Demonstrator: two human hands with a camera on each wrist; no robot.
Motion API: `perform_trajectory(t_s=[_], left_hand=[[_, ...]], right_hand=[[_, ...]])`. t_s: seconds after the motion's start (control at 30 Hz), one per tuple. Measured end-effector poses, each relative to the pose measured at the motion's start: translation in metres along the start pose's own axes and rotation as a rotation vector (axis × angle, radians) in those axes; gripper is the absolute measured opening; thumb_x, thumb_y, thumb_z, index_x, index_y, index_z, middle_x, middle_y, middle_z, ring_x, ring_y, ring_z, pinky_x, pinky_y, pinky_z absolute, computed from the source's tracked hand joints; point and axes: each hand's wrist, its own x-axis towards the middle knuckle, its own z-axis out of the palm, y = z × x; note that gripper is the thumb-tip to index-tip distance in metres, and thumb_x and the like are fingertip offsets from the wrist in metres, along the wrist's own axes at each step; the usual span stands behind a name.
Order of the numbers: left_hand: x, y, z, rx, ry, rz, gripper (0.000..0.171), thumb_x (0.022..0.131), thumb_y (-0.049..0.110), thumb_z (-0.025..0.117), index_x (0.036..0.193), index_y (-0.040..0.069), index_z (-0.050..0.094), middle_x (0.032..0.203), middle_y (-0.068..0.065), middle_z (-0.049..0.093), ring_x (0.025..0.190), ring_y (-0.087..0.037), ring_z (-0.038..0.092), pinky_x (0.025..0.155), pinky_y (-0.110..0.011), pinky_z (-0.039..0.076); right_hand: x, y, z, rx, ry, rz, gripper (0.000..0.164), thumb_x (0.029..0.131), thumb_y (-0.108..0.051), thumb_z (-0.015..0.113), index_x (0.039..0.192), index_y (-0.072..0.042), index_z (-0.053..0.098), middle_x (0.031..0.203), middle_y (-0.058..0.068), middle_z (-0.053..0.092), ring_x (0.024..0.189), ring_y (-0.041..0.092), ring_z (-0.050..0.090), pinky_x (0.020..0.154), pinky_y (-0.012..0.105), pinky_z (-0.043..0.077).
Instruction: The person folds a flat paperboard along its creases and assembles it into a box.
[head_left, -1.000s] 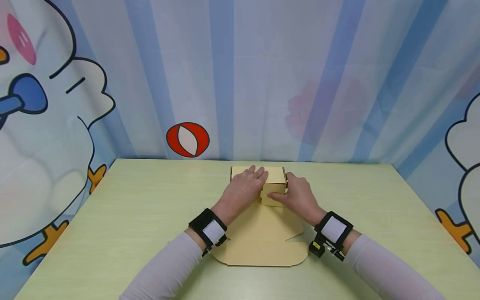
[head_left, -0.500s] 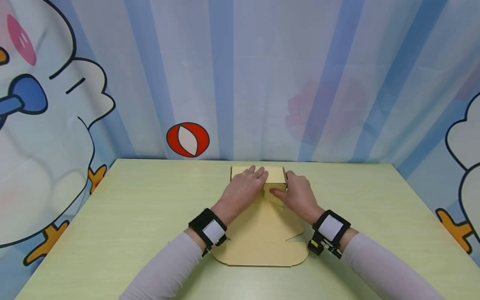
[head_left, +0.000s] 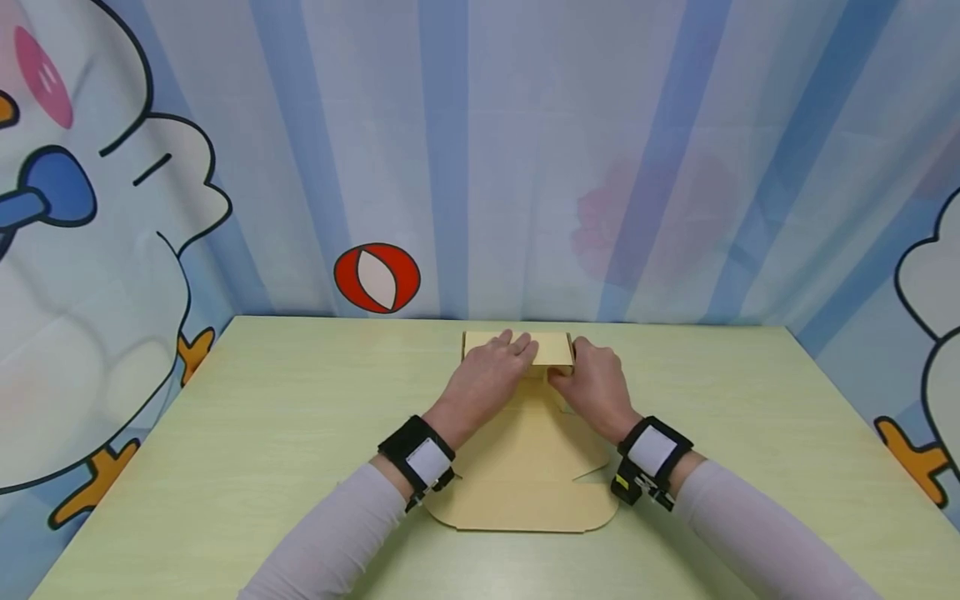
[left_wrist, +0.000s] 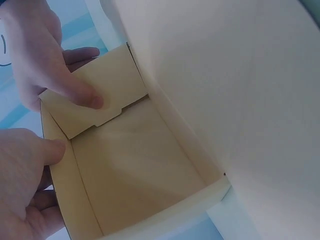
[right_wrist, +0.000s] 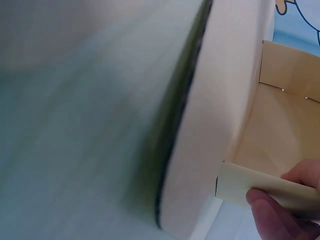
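A partly folded tan cardboard box (head_left: 556, 349) stands at the back middle of the table, its wide lid panel (head_left: 521, 500) spread toward me. My left hand (head_left: 491, 375) lies over the box's top panel; in the left wrist view its thumb is on the inner face and its fingers are behind. At the right end my right hand (head_left: 600, 383) grips the side wall. Its thumb presses on the tabbed side flap (left_wrist: 112, 95), folded into the box, with fingers on the outside. The right wrist view shows the side wall (right_wrist: 240, 182) pinched between thumb and fingers.
The pale wooden table (head_left: 315, 400) reaches back to a striped blue curtain (head_left: 510, 167) with printed cartoon figures. Slits (head_left: 592, 472) cut into the lid panel's edge. Each wrist wears a black strap with a camera (head_left: 628, 487).
The right side flap, standing out toward me a second ago, has turned inward and down into the box under my right thumb. My left hand has stayed in place.
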Motion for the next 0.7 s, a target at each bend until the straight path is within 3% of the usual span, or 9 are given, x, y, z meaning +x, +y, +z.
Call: perform_trajectory(t_s=[0.33, 0.7], left_hand=[[0.0003, -0.0004, -0.0003, 0.005, 0.003, 0.003, 0.032, 0.098, 0.002, 0.056, 0.129, 0.010, 0.063, 0.134, -0.005, 0.066, 0.121, -0.027, 0.065, 0.087, -0.033, 0.060], [0.0005, 0.0003, -0.0003, 0.004, 0.006, 0.000, 0.031, 0.098, 0.003, 0.056, 0.127, 0.010, 0.063, 0.133, -0.004, 0.066, 0.120, -0.026, 0.065, 0.085, -0.033, 0.060]], right_hand=[[0.0005, 0.0015, 0.0042, -0.035, 0.048, -0.029, 0.023, 0.080, -0.010, 0.074, 0.090, 0.006, 0.061, 0.075, 0.019, 0.067, 0.059, 0.024, 0.065, 0.051, 0.032, 0.052], [0.0008, -0.0009, 0.0042, -0.054, 0.063, -0.036, 0.018, 0.080, -0.004, 0.071, 0.090, 0.006, 0.060, 0.077, 0.023, 0.070, 0.065, 0.032, 0.070, 0.054, 0.038, 0.057]])
